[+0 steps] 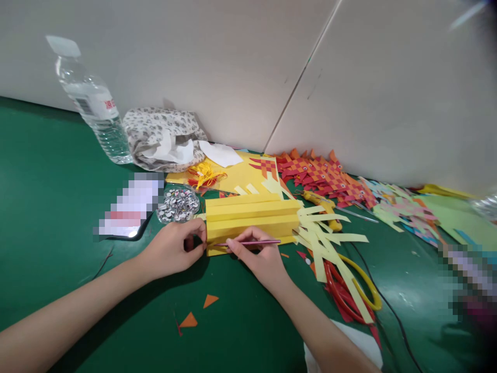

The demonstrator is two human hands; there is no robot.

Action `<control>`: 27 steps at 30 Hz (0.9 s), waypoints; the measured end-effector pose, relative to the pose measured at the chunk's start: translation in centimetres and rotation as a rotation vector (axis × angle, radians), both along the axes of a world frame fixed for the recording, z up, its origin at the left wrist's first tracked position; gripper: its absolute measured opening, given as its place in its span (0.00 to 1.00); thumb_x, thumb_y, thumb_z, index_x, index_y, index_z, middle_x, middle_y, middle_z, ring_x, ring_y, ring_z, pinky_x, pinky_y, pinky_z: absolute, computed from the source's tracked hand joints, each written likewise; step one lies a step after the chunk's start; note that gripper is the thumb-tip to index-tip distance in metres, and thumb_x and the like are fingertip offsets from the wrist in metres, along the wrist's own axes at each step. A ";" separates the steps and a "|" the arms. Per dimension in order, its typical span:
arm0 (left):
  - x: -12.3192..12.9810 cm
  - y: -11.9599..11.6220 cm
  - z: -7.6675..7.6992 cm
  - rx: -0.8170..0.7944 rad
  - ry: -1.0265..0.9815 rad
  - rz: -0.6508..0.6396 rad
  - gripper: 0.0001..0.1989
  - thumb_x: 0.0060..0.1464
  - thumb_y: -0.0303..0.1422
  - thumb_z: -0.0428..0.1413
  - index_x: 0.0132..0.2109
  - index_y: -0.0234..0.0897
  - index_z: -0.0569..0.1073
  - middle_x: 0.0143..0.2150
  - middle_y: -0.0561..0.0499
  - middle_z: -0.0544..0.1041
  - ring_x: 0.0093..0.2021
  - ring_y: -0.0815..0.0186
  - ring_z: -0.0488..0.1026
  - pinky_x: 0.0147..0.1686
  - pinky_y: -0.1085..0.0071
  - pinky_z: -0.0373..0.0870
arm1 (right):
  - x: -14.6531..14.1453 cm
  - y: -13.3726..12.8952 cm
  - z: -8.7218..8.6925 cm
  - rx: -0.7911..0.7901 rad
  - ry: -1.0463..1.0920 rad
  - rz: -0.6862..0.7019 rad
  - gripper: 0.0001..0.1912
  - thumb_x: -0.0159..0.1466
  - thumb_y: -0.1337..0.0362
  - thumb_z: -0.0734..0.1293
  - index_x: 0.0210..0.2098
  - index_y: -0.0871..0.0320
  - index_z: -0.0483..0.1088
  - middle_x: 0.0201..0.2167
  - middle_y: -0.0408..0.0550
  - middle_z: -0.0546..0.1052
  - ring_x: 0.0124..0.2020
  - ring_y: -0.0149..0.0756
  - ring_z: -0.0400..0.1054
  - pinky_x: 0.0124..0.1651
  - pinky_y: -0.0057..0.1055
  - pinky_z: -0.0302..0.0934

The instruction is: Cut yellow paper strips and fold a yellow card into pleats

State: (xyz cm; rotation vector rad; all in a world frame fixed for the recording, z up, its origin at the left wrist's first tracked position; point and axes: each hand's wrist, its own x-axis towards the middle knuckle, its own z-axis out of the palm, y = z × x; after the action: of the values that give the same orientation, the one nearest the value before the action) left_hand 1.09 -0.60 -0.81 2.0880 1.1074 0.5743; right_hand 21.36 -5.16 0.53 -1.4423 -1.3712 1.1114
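Note:
A sheet of yellow paper, creased into lengthwise pleats, lies in front of me on the green table. At its left end, the thumb and forefinger of my left hand are pinched on the paper's edge. My right hand holds a slim purple pencil in a writing grip. The pencil lies nearly level over the lowest pleat, with its tip pointing left towards my left fingers. Pale yellow paper strips fan out beside the right end of the pleated sheet.
Left stand a water bottle, a phone and a packet of googly eyes. Behind are a patterned cloth bag and woven red-orange paper fish. A yellow glue gun and red-handled scissors lie right. Orange scraps lie nearer.

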 end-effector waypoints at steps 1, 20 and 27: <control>0.0 0.0 0.0 0.002 0.003 0.000 0.05 0.46 0.26 0.51 0.32 0.39 0.63 0.22 0.59 0.71 0.19 0.73 0.67 0.19 0.80 0.58 | 0.0 0.0 0.0 -0.001 -0.001 -0.001 0.12 0.56 0.56 0.70 0.25 0.56 0.67 0.24 0.45 0.77 0.28 0.37 0.73 0.32 0.31 0.65; 0.0 0.0 0.1 -0.027 -0.054 -0.021 0.06 0.46 0.24 0.51 0.32 0.39 0.63 0.26 0.58 0.75 0.20 0.74 0.69 0.20 0.80 0.61 | 0.3 0.2 0.1 -0.010 0.053 0.033 0.10 0.55 0.56 0.71 0.26 0.56 0.71 0.24 0.45 0.78 0.26 0.34 0.72 0.30 0.30 0.65; -0.1 0.1 0.1 -0.003 -0.045 -0.033 0.06 0.46 0.23 0.50 0.32 0.39 0.63 0.25 0.58 0.73 0.20 0.74 0.68 0.19 0.80 0.59 | 0.3 0.2 0.2 0.005 0.029 0.053 0.09 0.55 0.57 0.71 0.26 0.56 0.73 0.25 0.44 0.78 0.28 0.35 0.73 0.34 0.31 0.66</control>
State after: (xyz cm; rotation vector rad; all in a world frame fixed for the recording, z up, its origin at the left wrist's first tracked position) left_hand 1.02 -0.47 -0.66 2.0764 1.0459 0.6003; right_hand 21.63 -4.98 0.69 -1.3884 -1.3977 1.1575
